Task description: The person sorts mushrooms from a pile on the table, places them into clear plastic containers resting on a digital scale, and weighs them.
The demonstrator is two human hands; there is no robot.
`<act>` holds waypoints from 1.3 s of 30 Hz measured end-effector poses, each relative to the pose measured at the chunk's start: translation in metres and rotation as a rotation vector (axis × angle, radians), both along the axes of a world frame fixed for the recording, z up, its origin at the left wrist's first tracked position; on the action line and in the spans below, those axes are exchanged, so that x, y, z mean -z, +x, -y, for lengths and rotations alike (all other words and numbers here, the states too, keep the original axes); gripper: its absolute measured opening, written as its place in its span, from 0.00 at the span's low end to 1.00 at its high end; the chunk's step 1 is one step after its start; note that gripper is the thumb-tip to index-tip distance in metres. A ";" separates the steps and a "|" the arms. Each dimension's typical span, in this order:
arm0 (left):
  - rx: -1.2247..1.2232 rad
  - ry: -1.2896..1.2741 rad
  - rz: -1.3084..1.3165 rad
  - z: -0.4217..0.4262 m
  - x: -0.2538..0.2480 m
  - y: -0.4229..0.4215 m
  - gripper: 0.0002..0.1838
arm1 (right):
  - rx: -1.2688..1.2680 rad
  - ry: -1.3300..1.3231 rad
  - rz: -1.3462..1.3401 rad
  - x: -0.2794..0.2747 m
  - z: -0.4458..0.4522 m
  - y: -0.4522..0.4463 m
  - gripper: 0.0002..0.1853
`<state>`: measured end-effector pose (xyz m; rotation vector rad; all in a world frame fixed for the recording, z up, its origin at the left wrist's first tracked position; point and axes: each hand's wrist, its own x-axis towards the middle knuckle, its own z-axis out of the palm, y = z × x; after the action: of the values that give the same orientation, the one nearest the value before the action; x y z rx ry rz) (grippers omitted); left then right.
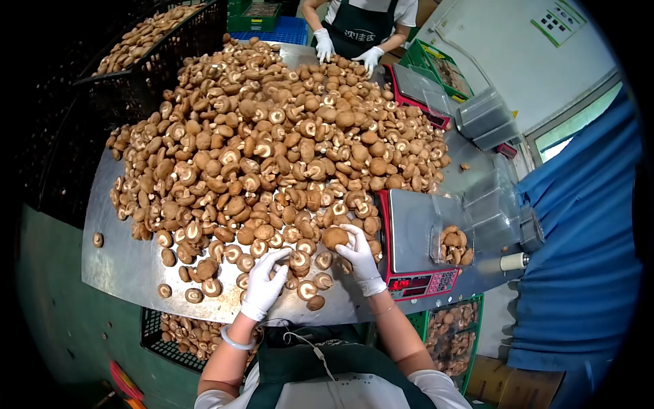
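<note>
Brown shiitake mushrooms (272, 136) lie in a large heap on the metal table. My right hand (361, 255), in a white glove, grips one shiitake mushroom (334, 237) by its edge, thumb below and fingers above. My left hand (264, 285), also gloved, is at the near edge of the heap, thumb and fingers apart. Its fingertips reach the side of another mushroom (299, 260), stem side up; whether they press on it is hard to see. A few loose mushrooms (306, 290) lie between my hands.
Right of my right hand stands a red scale (412, 238) with a clear box of mushrooms (454, 245) on it. Clear plastic boxes (492, 204) stand farther right. Across the table a co-worker's gloved hands (368, 60) touch the heap. Black crates (163, 61) stand left.
</note>
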<state>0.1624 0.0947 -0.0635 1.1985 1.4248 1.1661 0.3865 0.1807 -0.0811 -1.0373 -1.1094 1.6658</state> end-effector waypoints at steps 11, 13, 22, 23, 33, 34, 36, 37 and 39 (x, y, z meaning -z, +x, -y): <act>0.030 -0.451 1.081 0.003 0.018 0.006 0.27 | -0.292 0.264 0.336 -0.018 0.031 -0.036 0.19; -0.003 -0.428 0.961 0.008 0.013 0.000 0.24 | -0.227 0.210 0.314 -0.015 0.021 -0.033 0.14; -0.047 -0.581 1.066 0.016 0.029 0.004 0.37 | -0.344 0.711 0.494 -0.057 0.020 -0.089 0.25; -0.059 -0.557 1.123 0.014 0.021 0.006 0.33 | -0.286 0.771 0.533 -0.057 0.001 -0.086 0.26; -0.080 -0.210 1.005 0.007 0.007 -0.007 0.37 | 0.121 0.650 1.369 0.036 -0.087 0.002 0.24; -0.066 -0.260 1.099 0.006 0.010 -0.011 0.37 | 0.150 0.711 1.253 0.038 -0.077 -0.002 0.19; -0.186 -0.382 1.178 0.000 0.000 -0.008 0.37 | 0.054 0.834 1.259 0.037 -0.054 -0.004 0.18; -0.192 -0.379 1.180 -0.003 -0.003 -0.008 0.37 | 0.018 0.954 1.287 0.033 -0.048 -0.004 0.18; -0.193 -0.451 1.280 -0.007 -0.005 -0.010 0.37 | -0.022 0.827 1.250 0.027 -0.049 -0.001 0.18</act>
<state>0.1526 0.1016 -0.0581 -0.1081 0.6978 1.2516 0.3856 0.2300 -0.1084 -1.4377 -2.2902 0.2494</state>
